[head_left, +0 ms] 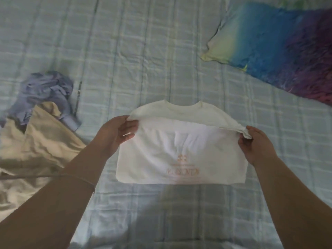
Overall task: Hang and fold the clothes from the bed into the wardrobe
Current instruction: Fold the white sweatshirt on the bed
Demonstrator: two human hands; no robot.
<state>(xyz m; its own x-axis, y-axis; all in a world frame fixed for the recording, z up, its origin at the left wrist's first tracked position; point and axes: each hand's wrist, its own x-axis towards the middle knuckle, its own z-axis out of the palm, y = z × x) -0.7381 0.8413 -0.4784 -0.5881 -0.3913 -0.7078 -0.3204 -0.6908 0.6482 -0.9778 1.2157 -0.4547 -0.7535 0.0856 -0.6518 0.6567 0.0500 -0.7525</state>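
Bed (161,51), pale blue check cover; multicolour pillow (280,51) at far right, beige garment (36,150) and crumpled lilac garment (48,92) at left. White T-shirt (179,155) lies mid-bed, partly folded. Left hand (117,133) and right hand (255,142) each pinch an upper corner, lifted.

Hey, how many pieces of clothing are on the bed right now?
3: a white printed T-shirt in the middle, a crumpled lavender-blue garment at far left, a beige garment partly overlapping it. More may hide underneath.

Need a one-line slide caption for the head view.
Left hand and right hand pinch the half-folded white T-shirt on the checked bedspread; beige garment and lilac garment wait alongside.
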